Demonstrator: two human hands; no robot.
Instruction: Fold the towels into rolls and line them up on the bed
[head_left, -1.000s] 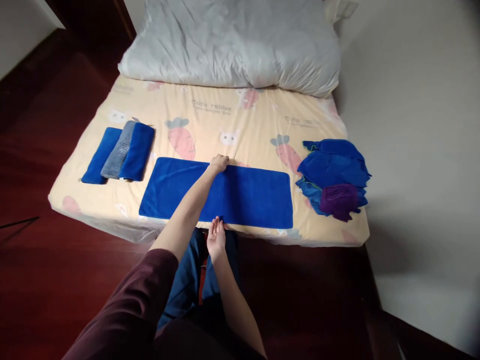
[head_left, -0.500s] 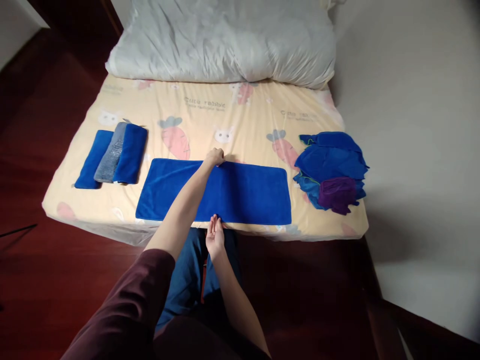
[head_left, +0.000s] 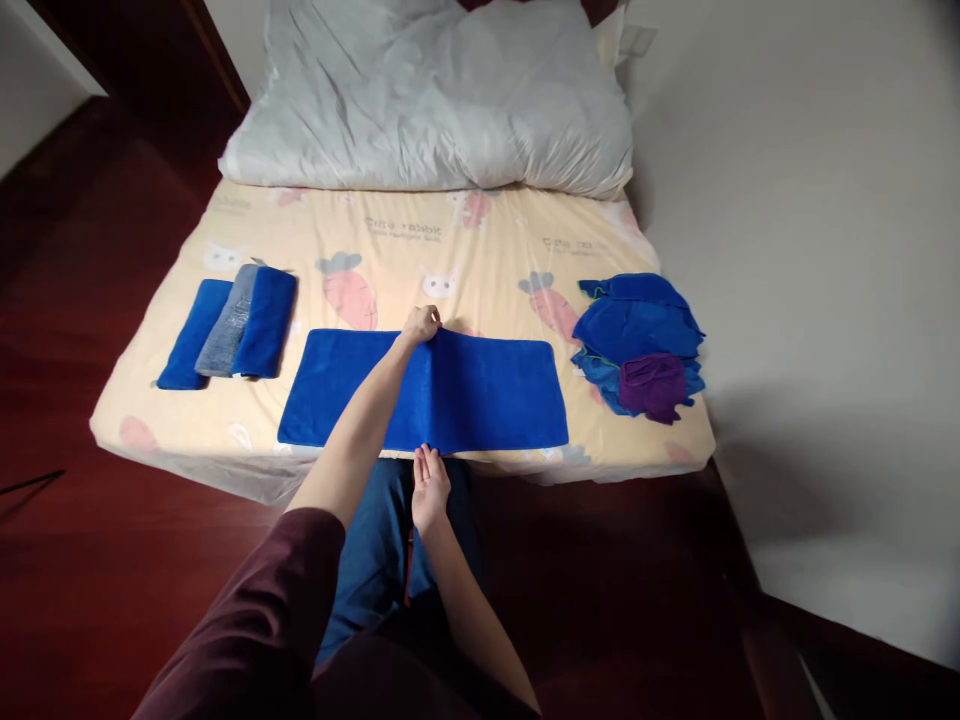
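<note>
A blue towel (head_left: 495, 395), folded into a long rectangle, lies crosswise near the front of the bed. My left hand (head_left: 422, 323) reaches over it and is closed on the middle of its far edge. At the near edge my right hand (head_left: 430, 490) is turned palm up, its fingertips pinching the towel's middle. A raised crease runs across the towel between both hands. The far-edge cloth under my left fingers is partly hidden.
On the left lie folded blue towels (head_left: 266, 320) and a grey one (head_left: 225, 335). At the right is a heap of blue cloths (head_left: 637, 320) with a purple cloth (head_left: 652, 388) on top. A pale quilt (head_left: 435, 110) lies across the back of the patterned bed sheet (head_left: 352, 215).
The towel's middle has risen into a sharper crease between my hands, and its right end has drawn inward a little. The camera view has shifted slightly.
</note>
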